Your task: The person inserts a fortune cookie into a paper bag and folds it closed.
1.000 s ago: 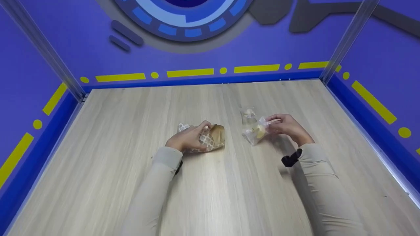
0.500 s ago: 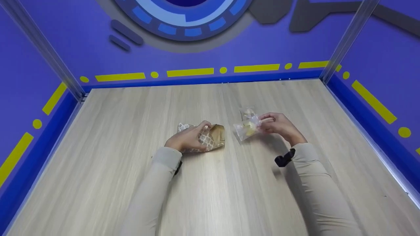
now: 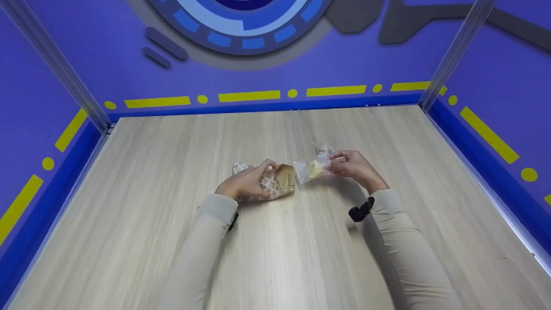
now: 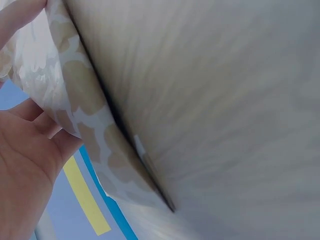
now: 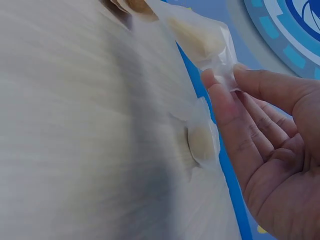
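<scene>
My left hand (image 3: 247,183) grips a tan and white patterned paper bag (image 3: 271,184) that lies on its side, its brown open mouth facing right. The bag's patterned side (image 4: 90,115) fills part of the left wrist view, with fingers and thumb curled round it. Just right of the mouth, my right hand (image 3: 354,168) pinches a small clear plastic packet (image 3: 311,168) by one end. Something pale yellow shows inside this packet (image 5: 200,40); its kind cannot be made out. Behind the right fingertips lies a second clear packet (image 3: 324,147), partly hidden, on the table.
A light wood-grain table (image 3: 275,258) lies under both hands. Blue walls (image 3: 258,77) with yellow marks stand along its back and sides. Black straps with a small device (image 3: 361,209) sit on the wrists.
The right hand has carried the pinched packet leftward, from near the second packet up close to the bag's mouth. The left hand and the bag have stayed put.
</scene>
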`<move>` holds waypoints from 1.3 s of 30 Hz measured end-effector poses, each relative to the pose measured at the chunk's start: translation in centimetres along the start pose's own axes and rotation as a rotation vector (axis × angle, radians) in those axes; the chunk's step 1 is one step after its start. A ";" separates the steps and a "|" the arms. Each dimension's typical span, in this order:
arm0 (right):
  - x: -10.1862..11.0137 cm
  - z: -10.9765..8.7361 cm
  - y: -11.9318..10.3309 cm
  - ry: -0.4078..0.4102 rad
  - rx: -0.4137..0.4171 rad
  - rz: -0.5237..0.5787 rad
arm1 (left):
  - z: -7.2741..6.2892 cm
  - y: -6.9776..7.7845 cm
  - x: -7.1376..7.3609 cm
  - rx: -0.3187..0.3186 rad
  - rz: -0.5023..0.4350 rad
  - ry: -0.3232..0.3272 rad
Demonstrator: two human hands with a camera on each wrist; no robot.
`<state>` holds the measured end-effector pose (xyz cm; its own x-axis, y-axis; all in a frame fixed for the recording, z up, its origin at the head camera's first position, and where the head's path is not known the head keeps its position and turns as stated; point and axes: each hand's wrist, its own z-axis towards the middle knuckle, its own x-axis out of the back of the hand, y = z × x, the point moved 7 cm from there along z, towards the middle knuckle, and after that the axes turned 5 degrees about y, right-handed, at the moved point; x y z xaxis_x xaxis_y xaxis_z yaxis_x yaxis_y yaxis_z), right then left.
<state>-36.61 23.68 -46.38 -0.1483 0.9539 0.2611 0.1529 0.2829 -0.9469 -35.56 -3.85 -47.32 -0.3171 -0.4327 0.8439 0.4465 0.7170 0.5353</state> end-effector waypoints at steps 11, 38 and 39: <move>-2.0 0.2 -0.3 -0.029 0.005 0.006 | 0.0 -0.1 0.0 0.011 -0.013 -0.003; -6.1 0.7 0.1 -0.026 -0.025 -0.043 | 0.0 0.0 0.1 0.030 0.017 -0.009; -6.3 0.7 0.1 -0.021 -0.030 -0.031 | 0.0 0.0 0.1 0.032 0.016 -0.008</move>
<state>-36.37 17.65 -48.21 -0.1737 0.9423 0.2863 0.1771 0.3158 -0.9321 -35.57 -3.87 -47.23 -0.3168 -0.4165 0.8522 0.4249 0.7409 0.5201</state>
